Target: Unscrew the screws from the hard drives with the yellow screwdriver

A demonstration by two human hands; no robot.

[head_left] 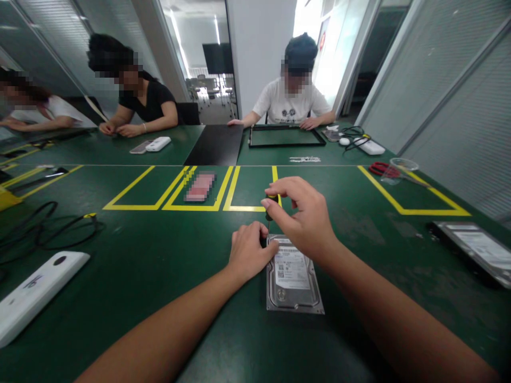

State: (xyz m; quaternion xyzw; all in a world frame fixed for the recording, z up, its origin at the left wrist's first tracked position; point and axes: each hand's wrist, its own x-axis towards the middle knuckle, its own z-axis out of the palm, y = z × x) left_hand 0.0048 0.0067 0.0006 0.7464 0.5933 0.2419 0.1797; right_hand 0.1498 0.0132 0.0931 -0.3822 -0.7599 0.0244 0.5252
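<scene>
A hard drive (293,276) with a white label lies flat on the green table in front of me. My right hand (305,213) grips the black and yellow handle of a small screwdriver (269,214) between thumb and fingers. The screwdriver stands nearly upright, its shaft pointing down at the drive's far left corner; the tip's exact contact is hard to see. My left hand (251,250) holds that same corner, thumb on the label side and fingers curled along the left edge. Part of the drive's far right side is hidden behind my right hand.
Another hard drive (475,250) lies at the right. A white device (40,295) and black cables (43,229) lie at the left. Yellow tape (131,207) marks areas ahead. Red-handled scissors (385,170) and a clear cup (403,166) sit far right. Several people sit across the table.
</scene>
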